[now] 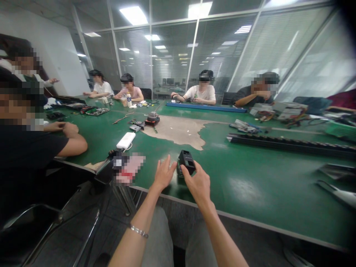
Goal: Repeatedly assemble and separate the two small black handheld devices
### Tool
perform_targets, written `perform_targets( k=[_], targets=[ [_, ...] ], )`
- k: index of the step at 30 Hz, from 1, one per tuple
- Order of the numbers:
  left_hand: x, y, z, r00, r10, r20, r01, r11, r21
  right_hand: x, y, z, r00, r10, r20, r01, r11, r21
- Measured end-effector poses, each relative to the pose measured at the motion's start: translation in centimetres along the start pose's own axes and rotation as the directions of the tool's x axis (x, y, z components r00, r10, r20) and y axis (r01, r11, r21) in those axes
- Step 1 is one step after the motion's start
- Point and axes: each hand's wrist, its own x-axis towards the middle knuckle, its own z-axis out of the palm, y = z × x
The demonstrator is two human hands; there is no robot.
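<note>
A small black boxy device (187,158) with rectangular openings in its top stands near the front edge of the green table (222,193). My right hand (199,181) grips it from the right, thumb on the near side and fingers behind it. A strip of what looks like green circuit board shows low on its left side. Just left of the device, my left hand (164,172) is held with its fingers stretched out and apart, holding nothing. Its fingertips come close to the device; whether they touch it I cannot tell.
A white power bank (126,141) with a cable lies to the left, beyond a blurred pink item (129,168). Long black rails (292,144) lie at right. Electronic parts (151,118) sit farther back. A person in a black shirt (30,148) sits close at left; others sit across the table.
</note>
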Motion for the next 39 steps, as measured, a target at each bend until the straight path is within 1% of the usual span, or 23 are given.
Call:
perform_targets(
  k=[4,7,10,13,17,20,23,25,28,31,39],
  targets=[
    [0.1,-0.1,0.1,1.000,-0.005,0.001,0.005,1.000,-0.001,0.0,-0.6,0.5,1.000,-0.015,0.008,0.016,0.996,-0.087],
    [0.1,0.0,0.1,1.000,-0.007,0.010,0.007,1.000,-0.006,-0.1,-1.0,0.8,1.000,0.003,0.014,-0.001,0.988,-0.157],
    [0.0,0.2,-0.1,1.000,-0.010,0.017,0.010,1.000,-0.012,-0.4,-0.8,1.0,1.000,0.005,0.029,0.000,0.983,-0.183],
    [0.0,0.5,-0.3,1.000,-0.004,0.026,0.005,1.000,-0.011,-1.0,-0.2,1.3,0.999,-0.023,0.030,0.028,0.984,-0.178],
    [0.0,0.7,-0.4,1.000,0.007,0.024,-0.008,1.000,0.015,-1.7,0.6,1.8,0.999,-0.029,0.035,0.035,0.984,-0.172],
    [0.0,0.8,-0.4,0.999,0.024,0.032,-0.025,0.999,0.045,-1.7,1.2,2.3,0.998,-0.063,0.013,0.064,0.990,-0.125],
    [0.0,0.8,-0.3,0.997,0.057,0.050,-0.061,0.994,0.087,-1.5,1.8,2.6,0.992,-0.125,-0.020,0.124,0.991,-0.059],
    [0.0,0.9,-0.3,0.996,0.070,0.060,-0.077,0.990,0.121,-1.5,2.2,2.9,0.988,-0.154,-0.007,0.154,0.988,-0.025],
    [0.1,0.9,-0.2,0.994,0.080,0.072,-0.091,0.982,0.163,-1.7,2.6,3.1,0.989,-0.150,0.016,0.150,0.989,-0.005],
    [0.1,0.9,-0.1,0.994,0.080,0.074,-0.092,0.981,0.169,-2.0,2.7,3.0,0.990,-0.139,0.016,0.139,0.990,-0.004],
    [0.0,1.0,0.0,0.995,0.082,0.051,-0.088,0.988,0.127,-2.0,2.5,2.2,0.987,-0.160,0.024,0.160,0.987,0.032]
  ],
)
